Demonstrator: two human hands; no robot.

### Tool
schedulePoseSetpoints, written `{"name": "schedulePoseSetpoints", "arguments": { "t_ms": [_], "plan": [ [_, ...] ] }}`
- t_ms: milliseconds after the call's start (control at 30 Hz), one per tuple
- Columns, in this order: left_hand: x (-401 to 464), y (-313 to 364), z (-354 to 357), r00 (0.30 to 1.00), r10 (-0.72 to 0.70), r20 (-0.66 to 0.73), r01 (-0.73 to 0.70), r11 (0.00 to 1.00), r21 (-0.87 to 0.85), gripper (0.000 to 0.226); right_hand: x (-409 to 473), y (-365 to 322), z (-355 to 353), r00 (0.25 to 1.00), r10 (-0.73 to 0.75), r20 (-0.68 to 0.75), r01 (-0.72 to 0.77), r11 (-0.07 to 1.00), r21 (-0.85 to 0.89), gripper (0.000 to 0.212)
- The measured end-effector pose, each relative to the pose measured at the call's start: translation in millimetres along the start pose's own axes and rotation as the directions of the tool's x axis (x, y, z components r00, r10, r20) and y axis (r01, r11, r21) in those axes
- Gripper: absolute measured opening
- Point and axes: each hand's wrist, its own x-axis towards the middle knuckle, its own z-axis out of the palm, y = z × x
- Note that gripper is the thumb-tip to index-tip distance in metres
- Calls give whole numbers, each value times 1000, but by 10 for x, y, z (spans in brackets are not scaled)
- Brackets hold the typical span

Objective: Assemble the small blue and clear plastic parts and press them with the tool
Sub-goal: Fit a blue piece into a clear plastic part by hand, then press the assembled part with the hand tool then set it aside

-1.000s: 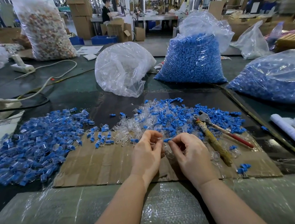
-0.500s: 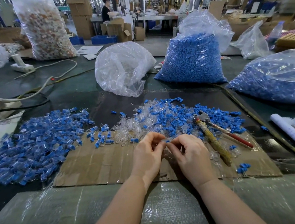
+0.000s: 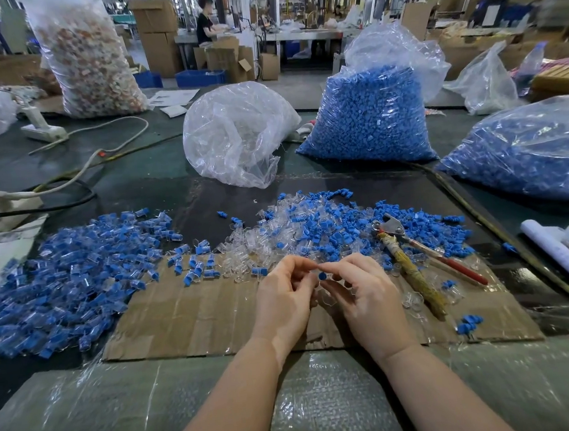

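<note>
A dark worktable (image 3: 156,178) in a crowded warehouse carries a flattened cardboard sheet (image 3: 195,312), its near edge wrapped in clear film; cartons and another worker at a bench fill the background. Bags of blue pieces (image 3: 367,118) and a crumpled clear bag (image 3: 234,133) stand behind the work. A heap of joined pieces (image 3: 67,268) lies at left, a loose mix of blue and clear parts (image 3: 315,226) at centre. Above the cardboard, the left hand (image 3: 283,298) and right hand (image 3: 362,294) meet fingertip to fingertip, both curled around a small blue part (image 3: 322,276) pinched between them. Its round end faces the camera; its long axis is hidden by the fingers, as is any clear piece. The pressing tool (image 3: 411,266) lies just right of the hands, jaws toward the far side, handles angled near-right.
</note>
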Motion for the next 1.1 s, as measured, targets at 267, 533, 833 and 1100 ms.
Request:
{"name": "schedulePoseSetpoints", "arguments": {
  "t_ms": [267, 533, 833, 1100],
  "plan": [
    [24, -1, 3, 1000, -18, -14, 18, 1000, 9, 16, 7, -11, -4, 1000, 13, 11, -13, 1000, -2, 22],
    [16, 17, -6, 998, -55, -11, 54, 997, -61, 17, 173, 187, -309, 903, 398, -162, -430, 837, -339, 36],
    [18, 12, -15, 999, -37, -2, 37, 996, -81, 17, 502, 427, -679, 498, 847, 184, -579, 483, -657, 37],
    [32, 0, -17, 1000, -19, -1, 18, 997, -79, 16, 502, 415, -623, 505, 839, 202, -516, 481, -709, 39]
  ]
}}
